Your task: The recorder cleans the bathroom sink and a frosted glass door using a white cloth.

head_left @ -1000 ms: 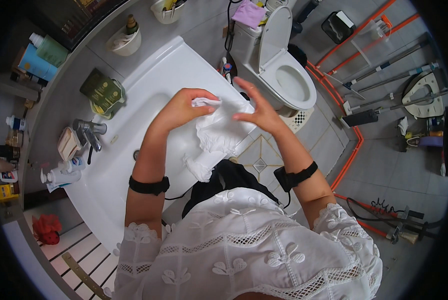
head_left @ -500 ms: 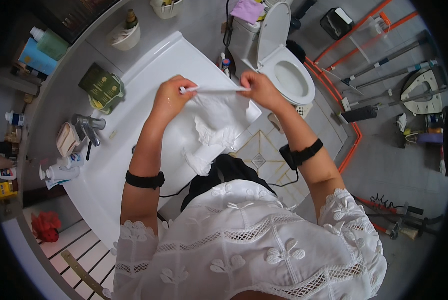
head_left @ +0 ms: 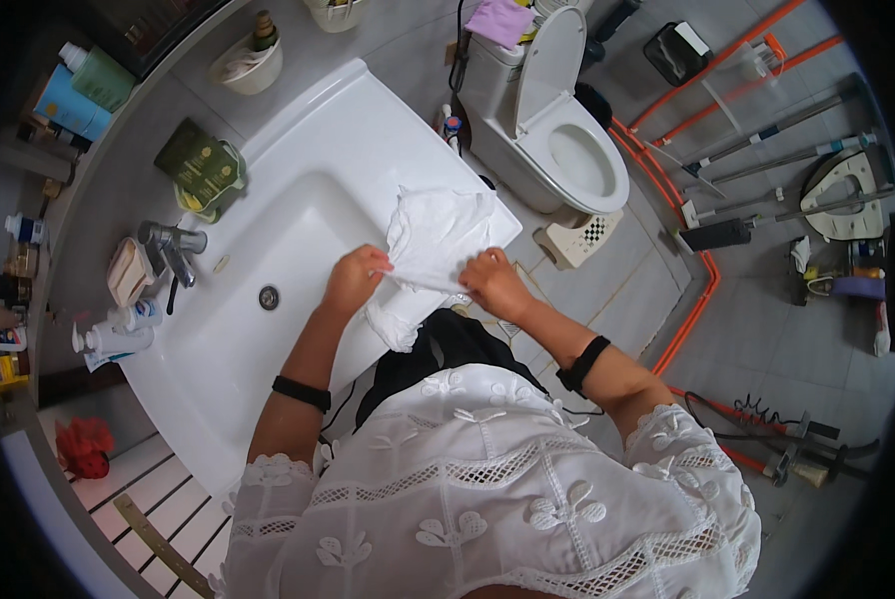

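Observation:
A thin white cloth, perhaps a garment [head_left: 442, 225], is spread over the right end of the white washbasin [head_left: 358, 110]. My left hand [head_left: 356, 278] pinches its near left edge. My right hand [head_left: 494, 284] grips the near right edge, fingers curled onto the fabric. Between the hands the edge runs almost straight. Just nearer to me, a second bunched white cloth [head_left: 396, 327] hangs at the basin's front rim; whether it joins the first one I cannot tell.
A chrome faucet [head_left: 173, 250] stands at the basin's left, with pump bottles [head_left: 118, 339] nearby. A green packet [head_left: 200, 160] sits in a holder at the back. Right of the basin are a toilet [head_left: 572, 150] and a small white stool [head_left: 579, 240].
Both hands have come down toward me from above the basin's far part. The cloth, held up and stretched before, now lies spread on the basin's right end.

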A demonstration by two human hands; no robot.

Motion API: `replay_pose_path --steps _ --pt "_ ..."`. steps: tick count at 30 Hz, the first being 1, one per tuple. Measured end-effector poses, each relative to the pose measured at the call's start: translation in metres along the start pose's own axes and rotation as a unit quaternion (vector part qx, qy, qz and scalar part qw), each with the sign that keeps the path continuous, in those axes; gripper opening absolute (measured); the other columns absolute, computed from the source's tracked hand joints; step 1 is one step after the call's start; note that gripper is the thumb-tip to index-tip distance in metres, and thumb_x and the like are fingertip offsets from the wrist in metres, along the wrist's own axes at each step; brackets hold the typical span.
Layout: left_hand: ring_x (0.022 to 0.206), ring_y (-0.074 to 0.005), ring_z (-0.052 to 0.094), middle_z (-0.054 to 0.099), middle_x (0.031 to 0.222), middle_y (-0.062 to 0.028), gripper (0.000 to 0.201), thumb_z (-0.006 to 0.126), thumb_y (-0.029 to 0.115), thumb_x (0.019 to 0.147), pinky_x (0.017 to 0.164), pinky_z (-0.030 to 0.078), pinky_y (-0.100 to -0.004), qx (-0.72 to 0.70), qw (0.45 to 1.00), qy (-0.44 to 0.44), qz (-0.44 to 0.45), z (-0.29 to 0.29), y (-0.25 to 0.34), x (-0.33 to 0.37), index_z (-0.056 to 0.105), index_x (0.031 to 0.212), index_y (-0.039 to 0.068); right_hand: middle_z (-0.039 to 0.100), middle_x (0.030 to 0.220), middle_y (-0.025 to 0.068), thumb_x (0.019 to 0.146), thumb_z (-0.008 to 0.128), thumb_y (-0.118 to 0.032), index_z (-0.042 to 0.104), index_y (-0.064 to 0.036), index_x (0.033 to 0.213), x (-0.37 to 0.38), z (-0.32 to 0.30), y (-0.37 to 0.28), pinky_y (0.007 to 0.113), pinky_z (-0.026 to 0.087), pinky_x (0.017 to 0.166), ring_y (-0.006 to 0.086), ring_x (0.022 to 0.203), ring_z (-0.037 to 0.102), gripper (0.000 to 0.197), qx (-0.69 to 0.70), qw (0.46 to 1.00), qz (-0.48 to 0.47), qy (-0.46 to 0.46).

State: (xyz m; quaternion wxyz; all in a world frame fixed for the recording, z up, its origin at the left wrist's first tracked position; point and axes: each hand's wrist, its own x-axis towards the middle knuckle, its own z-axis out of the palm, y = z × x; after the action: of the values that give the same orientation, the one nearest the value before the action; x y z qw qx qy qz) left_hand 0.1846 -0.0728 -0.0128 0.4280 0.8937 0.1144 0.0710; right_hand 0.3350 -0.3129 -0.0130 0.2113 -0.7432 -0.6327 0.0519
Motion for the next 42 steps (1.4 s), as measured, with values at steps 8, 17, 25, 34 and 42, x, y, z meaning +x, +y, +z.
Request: replay_pose_path --steps 8,17,25,34,42 --pt "0.089 -0.0250 0.059 0.060 0.098 -0.0069 0.024 0.057 -0.003 0.072 0.079 0.047 -0.0315 0.081 0.992 -0.020 -0.095 0.012 -0.011 -0.001 0.065 0.091 0.008 0.059 0.073 0.0038 0.073 0.065 -0.024 0.063 -0.0108 0.080 -0.008 -0.012 -0.007 0.038 0.040 0.075 0.0230 0.075 0.058 0.015 0.120 0.989 0.086 -0.005" --pt "0.098 -0.0271 0.055 0.052 0.109 -0.0099 0.048 0.067 0.013 0.074 0.081 0.047 -0.0373 0.131 0.966 0.203 -0.094 0.051 -0.001 0.074 0.050 0.118 0.005 0.053 0.106 0.0161 0.066 0.070 -0.012 0.061 -0.0028 0.094 0.056 0.004 0.072 0.039 0.043 0.083 0.0333 0.094 0.052 0.031 -0.012 0.929 0.322 0.184" --pt "0.089 -0.0265 0.057 0.057 0.093 -0.0092 0.033 0.071 0.014 0.069 0.077 0.047 -0.0368 0.013 0.969 0.076 -0.233 0.045 -0.002 0.107 0.060 0.100 0.009 0.054 0.101 0.0143 0.060 0.072 -0.007 0.058 -0.0024 0.090 0.062 0.002 0.075 0.039 0.043 0.081 0.0325 0.090 0.051 0.033 -0.028 0.958 0.263 0.115" --pt "0.085 -0.0229 0.058 0.060 0.095 -0.0109 0.029 0.073 0.022 0.067 0.074 0.047 -0.0341 -0.066 0.981 0.021 -0.180 0.037 -0.013 0.107 0.060 0.085 0.003 0.058 0.088 0.0119 0.065 0.071 -0.012 0.059 -0.0040 0.093 0.069 -0.001 0.083 0.039 0.045 0.078 0.0305 0.091 0.054 0.032 0.056 0.946 0.317 0.037" --pt "0.084 -0.0116 0.056 0.062 0.091 -0.0050 0.034 0.072 0.016 0.072 0.079 0.043 -0.0253 -0.308 0.896 -0.180 -0.266 -0.009 0.029 0.104 0.062 0.102 0.004 0.054 0.073 -0.0011 0.065 0.067 -0.003 0.055 -0.0050 0.080 0.064 -0.057 0.088 0.024 0.041 0.066 0.0120 0.069 0.050 0.019 0.410 0.862 0.287 -0.076"
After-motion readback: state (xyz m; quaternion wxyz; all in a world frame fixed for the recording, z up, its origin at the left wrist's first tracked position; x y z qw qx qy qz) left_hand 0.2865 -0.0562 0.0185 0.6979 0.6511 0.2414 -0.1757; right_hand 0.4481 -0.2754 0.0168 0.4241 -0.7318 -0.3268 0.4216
